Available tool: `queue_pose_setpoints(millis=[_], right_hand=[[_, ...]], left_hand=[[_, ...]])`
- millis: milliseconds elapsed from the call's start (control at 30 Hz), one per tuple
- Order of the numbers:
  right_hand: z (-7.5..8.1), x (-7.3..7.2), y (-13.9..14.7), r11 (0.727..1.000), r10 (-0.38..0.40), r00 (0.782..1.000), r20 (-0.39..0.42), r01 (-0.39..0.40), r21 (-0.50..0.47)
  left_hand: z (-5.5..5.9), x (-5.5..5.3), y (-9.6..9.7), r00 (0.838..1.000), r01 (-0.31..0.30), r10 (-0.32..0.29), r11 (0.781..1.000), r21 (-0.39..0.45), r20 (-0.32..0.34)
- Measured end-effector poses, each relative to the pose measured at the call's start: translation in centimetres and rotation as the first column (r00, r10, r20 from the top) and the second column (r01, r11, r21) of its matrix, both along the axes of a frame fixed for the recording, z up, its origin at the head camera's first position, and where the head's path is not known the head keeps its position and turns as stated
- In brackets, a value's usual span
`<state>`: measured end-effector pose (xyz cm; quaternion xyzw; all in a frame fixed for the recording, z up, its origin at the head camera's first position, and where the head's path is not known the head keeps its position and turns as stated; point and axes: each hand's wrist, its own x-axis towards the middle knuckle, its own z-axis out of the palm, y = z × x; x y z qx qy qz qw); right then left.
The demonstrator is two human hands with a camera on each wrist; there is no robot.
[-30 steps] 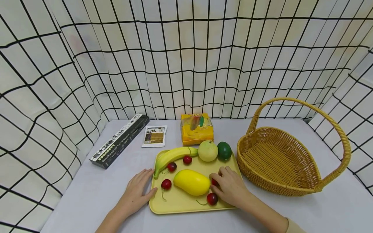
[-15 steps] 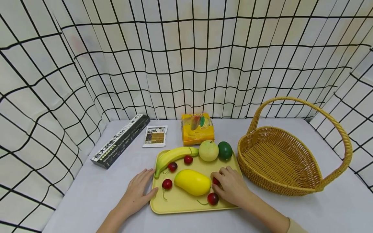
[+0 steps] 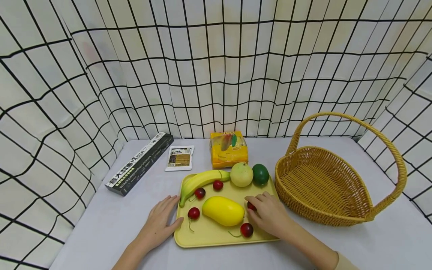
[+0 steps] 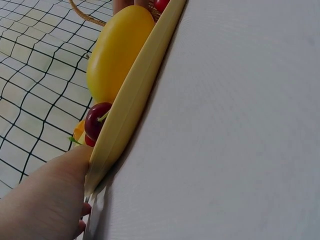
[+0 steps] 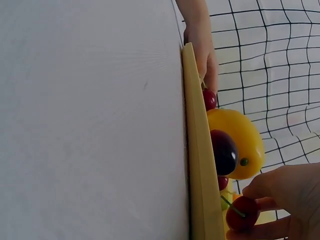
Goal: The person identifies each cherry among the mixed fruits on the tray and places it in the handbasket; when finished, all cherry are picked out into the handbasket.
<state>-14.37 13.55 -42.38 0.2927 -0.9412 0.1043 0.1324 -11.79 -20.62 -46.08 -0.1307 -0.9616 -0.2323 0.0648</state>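
A: What is the right hand (image 3: 270, 215) doing?

B: Pinching a dark red cherry (image 5: 242, 214) between thumb and fingers, over the right part of the yellow tray (image 3: 209, 239). I can't tell whether the fruit touches the tray.

A: And the left hand (image 3: 158, 219)?

B: Its fingers lie extended at the tray's left edge, the thumb spread apart and reaching the rim.

A: What's closest to them?

B: A yellow mango (image 3: 223, 211) lies between the two hands, just beside the right fingertips. One stemmed cherry (image 3: 246, 230) sits near the right hand; another (image 3: 194, 213) is near the left thumb.

A: Farther back on the tray?

B: Two more cherries, in front of a banana (image 3: 199, 183), then a pale green round fruit (image 3: 241, 174) beside a dark green one (image 3: 260, 174).

A: Beyond that?

B: A wicker basket (image 3: 300, 210) stands to the right on the tabletop (image 3: 84, 236). Behind the tray are a yellow packet (image 3: 229, 150) and a small sachet (image 3: 179, 158), with a black-and-white pasta box (image 3: 140, 164) lying at the left.
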Motion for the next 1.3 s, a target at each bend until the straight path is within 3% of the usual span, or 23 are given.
queue_pose_setpoints(millis=[333, 733, 1300], right_hand=[[0.7, 0.1, 0.3, 0.999, 0.025, 0.999, -0.042, -0.027, -0.036], [2.5, 0.3, 0.8, 0.995, 0.021, 0.998, 0.055, -0.015, -0.095], [5.0, 0.2, 2.6, 0.977, -0.035, 0.997, 0.072, 0.049, -0.208]], left_hand=[[0.0, 0.1, 0.0, 1.0, -0.006, 0.006, 1.0, -0.007, -0.003], [-0.1, 0.1, 0.0, 0.999, 0.004, -0.004, 1.0, -0.007, -0.034], [0.0, 0.1, 0.0, 0.999, 0.009, -0.01, 1.0, -0.018, -0.034]])
